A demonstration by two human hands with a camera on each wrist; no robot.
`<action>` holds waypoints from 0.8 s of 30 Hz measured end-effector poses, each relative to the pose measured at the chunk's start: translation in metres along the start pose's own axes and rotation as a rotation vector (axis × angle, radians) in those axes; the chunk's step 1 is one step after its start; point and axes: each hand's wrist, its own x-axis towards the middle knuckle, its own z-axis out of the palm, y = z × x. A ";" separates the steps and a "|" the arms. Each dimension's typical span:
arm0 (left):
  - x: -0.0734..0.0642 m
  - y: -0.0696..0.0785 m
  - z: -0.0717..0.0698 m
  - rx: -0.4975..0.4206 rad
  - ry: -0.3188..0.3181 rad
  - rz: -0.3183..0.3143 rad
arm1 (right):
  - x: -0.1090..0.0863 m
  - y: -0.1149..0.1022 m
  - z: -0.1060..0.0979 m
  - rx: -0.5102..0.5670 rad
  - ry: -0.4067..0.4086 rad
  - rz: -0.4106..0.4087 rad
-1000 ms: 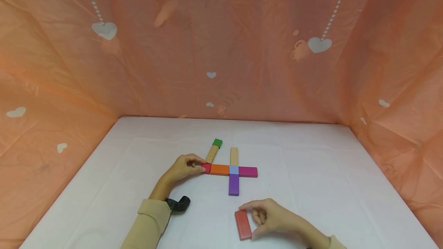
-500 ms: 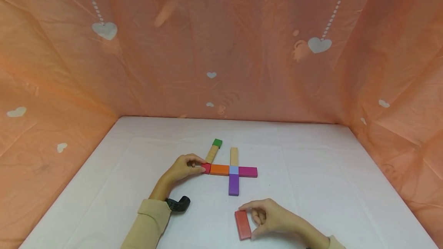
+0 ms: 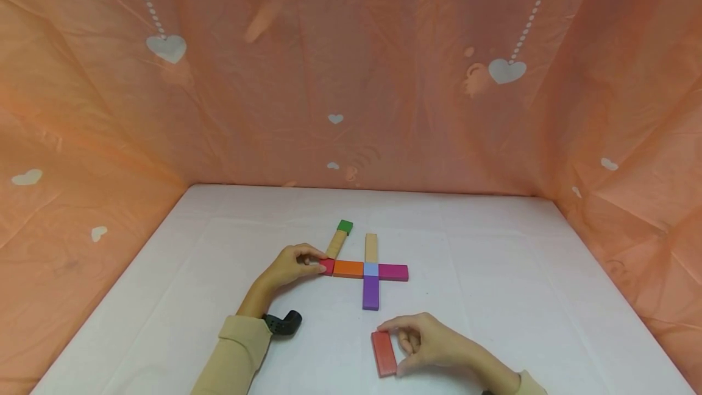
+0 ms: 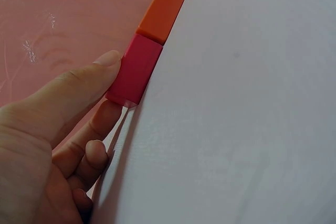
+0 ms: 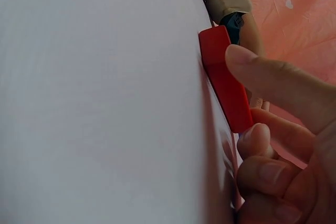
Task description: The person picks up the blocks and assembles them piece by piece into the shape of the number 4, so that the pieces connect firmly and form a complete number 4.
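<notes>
My left hand [image 3: 290,266] pinches a small crimson block [image 3: 328,267] between thumb and finger at the left end of a row of flat blocks. In the left wrist view, the end of this crimson block [image 4: 136,69] meets an orange block [image 4: 167,9]. Nearer the front, my right hand [image 3: 433,341] holds a longer red block [image 3: 383,355] by its two ends, thumb at the near end and index finger at the far end. The right wrist view shows the red block [image 5: 228,85] low at the white surface; whether it touches cannot be told.
Right of the orange block, a light blue square [image 3: 370,269] joins a magenta block [image 3: 393,272], a purple block [image 3: 370,293] and a plain wood block [image 3: 371,248]. Another wood block [image 3: 336,245] slants toward a green block [image 3: 345,227]. Orange cloth [image 3: 351,96] surrounds the white table [image 3: 493,249].
The right hand and the red block have shifted very slightly away from the table's near side. My left hand and the arranged blocks look the same.
</notes>
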 end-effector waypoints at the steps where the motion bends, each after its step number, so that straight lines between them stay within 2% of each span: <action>1: 0.000 0.000 0.000 0.000 0.000 0.002 | 0.000 0.000 0.000 -0.002 0.001 0.004; 13: 0.000 0.000 0.000 0.004 0.001 0.017 | 0.004 -0.005 0.001 0.001 0.006 0.042; 24: 0.000 0.000 0.001 0.003 0.009 -0.014 | 0.007 -0.005 0.000 -0.028 0.010 0.050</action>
